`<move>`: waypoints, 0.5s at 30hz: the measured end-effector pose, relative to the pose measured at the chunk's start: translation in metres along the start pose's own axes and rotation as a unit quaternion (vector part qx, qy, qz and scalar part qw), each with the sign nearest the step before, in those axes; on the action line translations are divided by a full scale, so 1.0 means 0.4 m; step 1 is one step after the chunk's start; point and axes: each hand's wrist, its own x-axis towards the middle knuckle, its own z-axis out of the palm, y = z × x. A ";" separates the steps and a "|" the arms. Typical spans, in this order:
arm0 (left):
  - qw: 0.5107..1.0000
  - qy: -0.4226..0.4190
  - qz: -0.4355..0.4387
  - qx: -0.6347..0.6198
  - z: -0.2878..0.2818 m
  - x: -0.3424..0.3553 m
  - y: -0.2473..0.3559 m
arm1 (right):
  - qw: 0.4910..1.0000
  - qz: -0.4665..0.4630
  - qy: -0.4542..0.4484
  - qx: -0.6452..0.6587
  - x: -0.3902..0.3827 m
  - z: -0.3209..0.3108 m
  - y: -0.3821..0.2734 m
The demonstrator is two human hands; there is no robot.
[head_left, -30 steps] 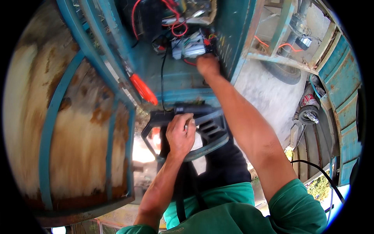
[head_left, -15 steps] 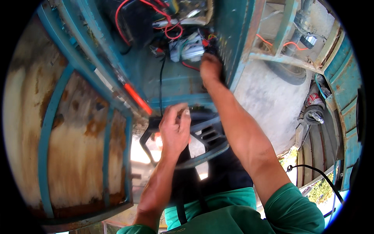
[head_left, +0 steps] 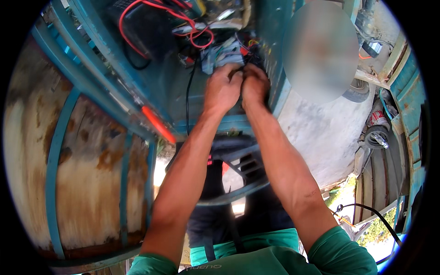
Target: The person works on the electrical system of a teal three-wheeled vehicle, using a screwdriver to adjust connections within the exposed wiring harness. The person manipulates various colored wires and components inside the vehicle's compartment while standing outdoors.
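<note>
My left hand (head_left: 223, 89) and my right hand (head_left: 255, 87) are close together inside a teal metal compartment, fingers curled and pinched. What they grip is hidden by the fingers. A dark bundle of wires (head_left: 257, 58) with a yellow strand lies just beyond my right hand. Directly ahead of my left hand sits a silver finned metal box (head_left: 224, 56), with pale wires across it. A black cable (head_left: 188, 94) runs down the compartment to the left of my left wrist.
Red cable (head_left: 201, 39) loops behind the silver box, beside a large black box (head_left: 144, 34). The teal compartment wall (head_left: 276, 46) rises close on the right. An orange-red bar (head_left: 158, 124) lies along the left edge. A black plastic frame (head_left: 250, 160) is below my forearms.
My left hand has moved forward from above the black plastic frame into the compartment, meeting my right hand. My right hand stays near the dark wires. The view has shifted slightly.
</note>
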 end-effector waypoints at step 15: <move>0.988 -0.046 -0.094 -0.115 0.058 0.067 -0.163 | 0.992 0.062 -0.060 0.087 -0.005 0.003 -0.018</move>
